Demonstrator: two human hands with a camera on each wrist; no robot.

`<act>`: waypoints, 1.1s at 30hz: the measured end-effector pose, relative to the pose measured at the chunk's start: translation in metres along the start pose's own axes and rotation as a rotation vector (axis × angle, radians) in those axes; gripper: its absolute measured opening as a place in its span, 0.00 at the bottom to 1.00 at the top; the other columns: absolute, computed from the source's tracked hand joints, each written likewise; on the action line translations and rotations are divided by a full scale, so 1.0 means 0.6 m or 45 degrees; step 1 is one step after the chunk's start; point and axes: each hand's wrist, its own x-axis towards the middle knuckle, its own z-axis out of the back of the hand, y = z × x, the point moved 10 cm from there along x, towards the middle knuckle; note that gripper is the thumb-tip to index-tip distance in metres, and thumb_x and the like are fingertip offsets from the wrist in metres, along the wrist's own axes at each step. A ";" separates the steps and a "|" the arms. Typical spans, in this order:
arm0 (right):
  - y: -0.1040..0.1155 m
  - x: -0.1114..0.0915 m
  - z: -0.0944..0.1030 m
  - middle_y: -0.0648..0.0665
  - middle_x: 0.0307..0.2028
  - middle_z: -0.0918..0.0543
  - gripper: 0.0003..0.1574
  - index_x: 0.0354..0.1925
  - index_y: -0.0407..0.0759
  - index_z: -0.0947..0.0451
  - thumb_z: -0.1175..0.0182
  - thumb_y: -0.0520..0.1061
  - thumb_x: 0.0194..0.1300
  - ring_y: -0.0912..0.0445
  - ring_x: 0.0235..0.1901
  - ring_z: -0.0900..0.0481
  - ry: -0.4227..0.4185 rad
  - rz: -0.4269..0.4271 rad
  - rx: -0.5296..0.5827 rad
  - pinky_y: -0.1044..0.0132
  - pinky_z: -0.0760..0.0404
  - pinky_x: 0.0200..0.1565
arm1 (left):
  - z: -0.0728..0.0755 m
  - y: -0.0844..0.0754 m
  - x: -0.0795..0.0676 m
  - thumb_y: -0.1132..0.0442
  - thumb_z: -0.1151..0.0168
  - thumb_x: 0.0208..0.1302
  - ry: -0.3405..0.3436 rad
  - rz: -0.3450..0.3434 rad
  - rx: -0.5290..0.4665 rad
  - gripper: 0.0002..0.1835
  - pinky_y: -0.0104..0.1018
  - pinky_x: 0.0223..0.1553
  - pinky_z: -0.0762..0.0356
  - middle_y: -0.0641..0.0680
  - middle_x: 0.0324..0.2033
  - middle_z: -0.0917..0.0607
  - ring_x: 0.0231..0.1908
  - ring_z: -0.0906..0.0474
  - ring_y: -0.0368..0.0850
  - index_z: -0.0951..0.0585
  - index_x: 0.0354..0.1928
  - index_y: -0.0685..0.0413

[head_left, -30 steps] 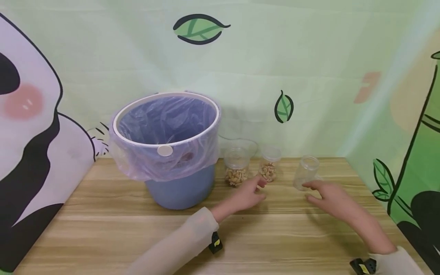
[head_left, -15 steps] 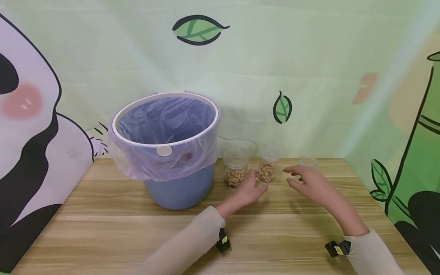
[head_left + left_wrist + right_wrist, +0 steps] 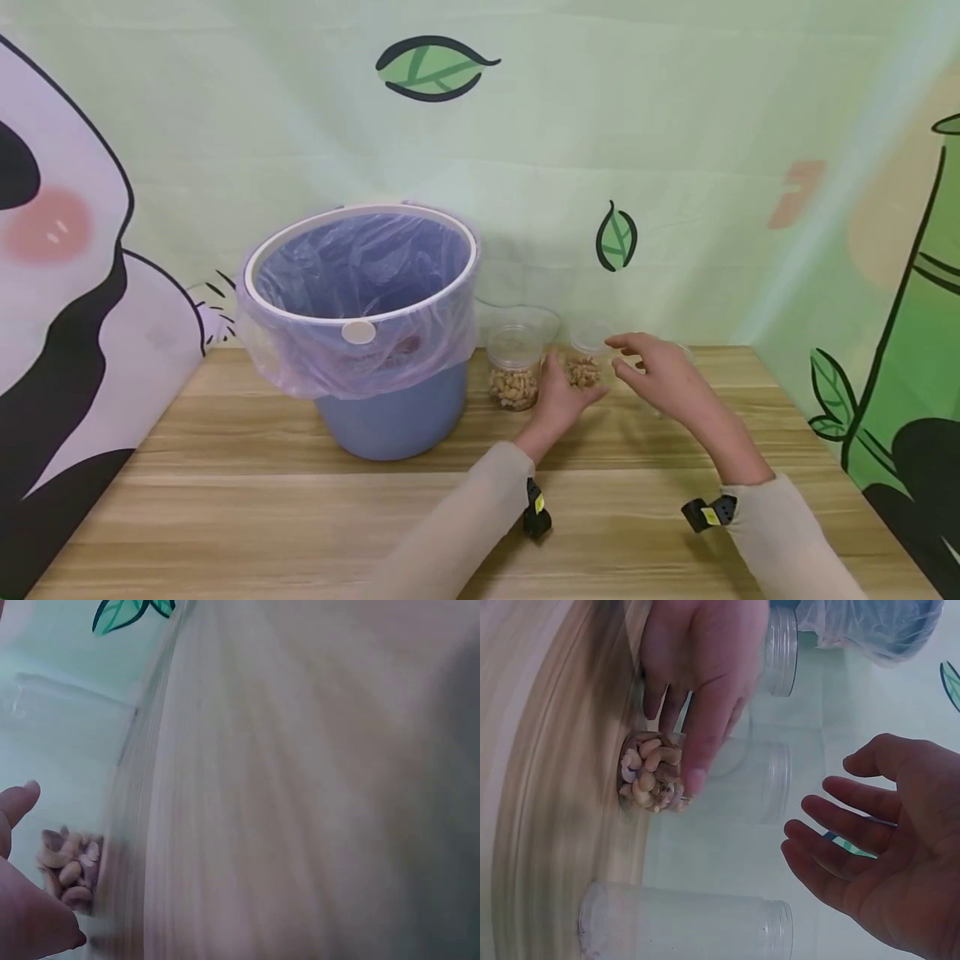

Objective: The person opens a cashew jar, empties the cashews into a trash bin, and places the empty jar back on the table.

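Closest to me on the head feed are two pale sleeves (image 3: 472, 517), each with a small black wrist camera (image 3: 536, 510), over a wood-grain table (image 3: 262, 508). Beyond them, the left hand (image 3: 558, 400) has thumb and fingers spread to either side of the middle jar (image 3: 588, 337), around its cashews (image 3: 646, 774); I can't tell whether they touch it. I see the right hand (image 3: 663, 379) raised near that jar's top, its fingers loosely curved and parted from the thumb, holding nothing. A blue bucket (image 3: 393, 421) lined with a thin bag (image 3: 315, 358) stands to the left. Partly hidden behind the right hand in my head view, a clear jar (image 3: 690, 922) stands upright at the right of the row; a left jar (image 3: 514, 367) of nuts (image 3: 513, 388) stands just beside the bucket. The middle jar sits upright between those two. Farthest off I have a green backdrop (image 3: 525, 150) printed with leaves (image 3: 435, 71) and a panda (image 3: 60, 192)
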 end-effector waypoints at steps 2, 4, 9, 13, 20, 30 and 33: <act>-0.001 0.002 0.002 0.31 0.61 0.21 0.23 0.64 0.33 0.25 0.45 0.42 0.76 0.34 0.56 0.20 -0.006 -0.007 0.002 0.41 0.19 0.53 | -0.004 0.004 0.008 0.57 0.22 0.57 -0.028 0.014 0.012 0.56 0.58 0.68 0.35 0.66 0.74 0.40 0.73 0.42 0.63 0.49 0.78 0.62; -0.002 0.004 0.003 0.31 0.61 0.21 0.23 0.64 0.32 0.25 0.45 0.42 0.76 0.34 0.56 0.20 -0.012 -0.013 0.008 0.41 0.20 0.54 | -0.006 0.007 0.015 0.56 0.21 0.56 -0.046 0.026 0.044 0.56 0.57 0.68 0.34 0.64 0.74 0.38 0.73 0.40 0.62 0.47 0.78 0.61; -0.003 0.010 0.004 0.31 0.62 0.22 0.25 0.65 0.32 0.27 0.46 0.43 0.76 0.36 0.58 0.21 -0.024 -0.027 0.018 0.42 0.20 0.54 | -0.005 0.003 0.027 0.56 0.20 0.54 -0.072 -0.007 0.065 0.53 0.55 0.67 0.33 0.62 0.71 0.30 0.70 0.34 0.60 0.42 0.77 0.58; -0.002 0.012 0.007 0.31 0.62 0.22 0.25 0.66 0.32 0.28 0.47 0.43 0.76 0.37 0.59 0.22 -0.046 -0.027 0.030 0.42 0.20 0.55 | -0.006 -0.004 0.032 0.57 0.22 0.58 -0.041 -0.065 0.064 0.39 0.52 0.59 0.25 0.61 0.61 0.22 0.61 0.25 0.56 0.32 0.68 0.56; 0.004 0.007 0.016 0.31 0.63 0.23 0.25 0.65 0.32 0.28 0.45 0.42 0.76 0.36 0.59 0.22 -0.068 -0.020 0.041 0.41 0.21 0.55 | -0.010 -0.009 0.022 0.60 0.24 0.60 0.048 -0.086 -0.022 0.30 0.49 0.59 0.24 0.55 0.59 0.20 0.62 0.25 0.52 0.28 0.61 0.53; 0.010 0.002 0.019 0.30 0.62 0.23 0.24 0.65 0.32 0.27 0.45 0.41 0.75 0.36 0.58 0.22 -0.068 -0.009 0.013 0.40 0.21 0.54 | -0.004 -0.019 0.003 0.59 0.23 0.59 0.089 -0.102 0.018 0.28 0.45 0.54 0.20 0.54 0.58 0.19 0.59 0.23 0.51 0.26 0.59 0.52; 0.011 0.000 0.022 0.30 0.63 0.24 0.25 0.65 0.33 0.27 0.44 0.42 0.75 0.36 0.58 0.23 -0.070 -0.014 0.001 0.40 0.20 0.54 | -0.003 -0.026 -0.006 0.60 0.24 0.60 0.140 -0.145 -0.026 0.32 0.44 0.44 0.16 0.54 0.58 0.19 0.54 0.20 0.50 0.28 0.64 0.51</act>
